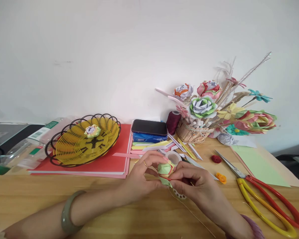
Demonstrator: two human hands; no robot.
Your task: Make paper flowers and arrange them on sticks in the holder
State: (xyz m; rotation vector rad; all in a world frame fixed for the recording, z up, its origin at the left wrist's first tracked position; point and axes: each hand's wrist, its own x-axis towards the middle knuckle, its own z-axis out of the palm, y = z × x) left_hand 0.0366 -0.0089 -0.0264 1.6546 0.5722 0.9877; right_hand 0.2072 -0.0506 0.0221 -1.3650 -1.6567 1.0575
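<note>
Between my two hands, above the table, is a small paper flower (165,169) in pale green, yellow and pink. My left hand (147,174) grips it from the left, fingers over its top and thumb below. My right hand (193,179) pinches its lower right side, where a green paper strip (165,181) hangs underneath. A thin thread (193,215) trails from under the flower toward the front right. Behind the hands stands a white tape roll (173,157), partly covered. A white spool with holes (179,194) shows below my right hand.
Large scissors (260,189) lie partly open at right, near a red rosette (216,159) and an orange rosette (221,178). A yellow woven basket (72,146) holds a paper flower. Paper strips (149,146), a phone (149,127), a maroon thread cone (173,122) and a flower basket (193,132) stand behind.
</note>
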